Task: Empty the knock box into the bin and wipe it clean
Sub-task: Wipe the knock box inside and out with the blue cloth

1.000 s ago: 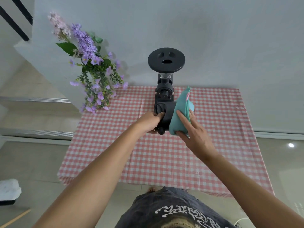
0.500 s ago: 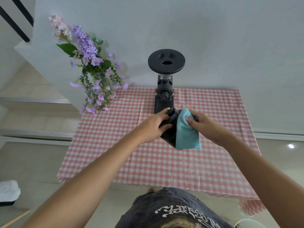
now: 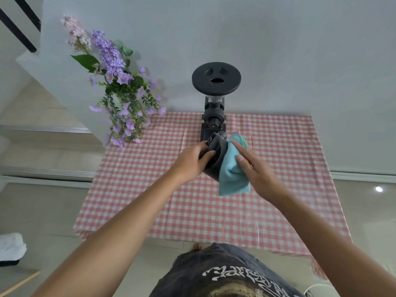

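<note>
The black knock box (image 3: 216, 154) is held tilted above the middle of the checked table, its right side covered by a teal cloth (image 3: 232, 173). My left hand (image 3: 191, 160) grips the box from the left, thumb on its rim. My right hand (image 3: 256, 171) presses the cloth flat against the box's right side, fingers stretched out. The cloth hangs down below the box. The inside of the box is hidden. No bin can be made out in this view.
A black coffee grinder (image 3: 215, 99) stands right behind the box at the table's far edge by the wall. Purple flowers (image 3: 121, 93) sit at the far left corner. The pink checked tablecloth (image 3: 278, 189) covers the table. A white object (image 3: 10, 246) lies on the floor at left.
The box has turned in my left hand between the frames. My right hand has slid the cloth over the box's right side, from curled fingers back to flat, stretched fingers.
</note>
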Tool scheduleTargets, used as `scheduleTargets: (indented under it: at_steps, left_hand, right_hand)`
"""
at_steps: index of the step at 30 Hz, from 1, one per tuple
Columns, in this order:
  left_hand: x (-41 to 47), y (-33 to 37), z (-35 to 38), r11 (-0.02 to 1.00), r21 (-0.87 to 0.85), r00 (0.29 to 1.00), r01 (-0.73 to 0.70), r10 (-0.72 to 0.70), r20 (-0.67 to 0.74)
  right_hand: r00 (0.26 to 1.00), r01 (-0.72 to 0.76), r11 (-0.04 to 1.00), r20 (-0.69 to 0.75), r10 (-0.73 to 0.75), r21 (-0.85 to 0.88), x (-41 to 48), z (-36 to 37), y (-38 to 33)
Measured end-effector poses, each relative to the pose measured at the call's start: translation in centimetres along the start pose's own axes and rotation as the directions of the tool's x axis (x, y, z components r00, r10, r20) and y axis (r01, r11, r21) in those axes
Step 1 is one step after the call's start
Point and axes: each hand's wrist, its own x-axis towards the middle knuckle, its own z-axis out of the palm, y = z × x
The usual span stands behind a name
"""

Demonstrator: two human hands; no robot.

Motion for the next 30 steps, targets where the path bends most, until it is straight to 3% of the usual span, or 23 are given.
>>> scheduleTargets:
  at_steps: [3,5,9,13,16,19,25,30]
  left_hand:
    - [-0.6,0.8,-0.4,0.994,-0.081,0.993,-0.074,0.081,0.088]
    - [-0.5,1.2,-0.4,0.99,-0.112,0.988,-0.082,0.095,0.119]
    - [0.2,1.4,-0.6,0.988,-0.153,0.992,0.007,0.012,0.128]
    - [0.5,0.9,-0.5,0.95,-0.301,0.994,0.086,-0.06,0.095]
    - [0.6,1.2,-0.7,0.909,-0.408,0.994,0.086,-0.054,0.091]
    - [0.8,1.5,-0.8,0.911,-0.409,0.997,0.056,-0.027,0.075]
    - [-0.3,2.2,-1.6,0.795,-0.589,0.956,0.146,0.04,0.291]
    - [-0.1,2.5,-2.2,0.708,-0.695,0.984,0.124,0.001,0.177]
  right_hand:
    - [0.995,-0.097,0.929,0.062,0.08,0.358,0.1,-1.4,0.3]
    - [0.99,-0.127,0.88,0.106,0.087,0.458,-0.1,-2.0,0.2]
    - [0.997,-0.072,0.932,-0.001,0.078,0.354,0.0,-1.7,0.1]
    - [0.997,-0.004,0.971,-0.068,0.021,0.238,0.0,-0.4,-0.3]
    - [0.998,-0.002,0.968,-0.059,0.017,0.252,0.1,-0.3,-0.3]
    - [0.999,-0.003,0.954,-0.035,0.014,0.301,0.3,-0.2,-0.4]
    - [0.999,0.046,0.932,-0.036,-0.036,0.359,1.1,-0.8,-2.0]
    - [0.993,0.113,0.955,-0.012,-0.114,0.274,1.3,-1.5,-3.5]
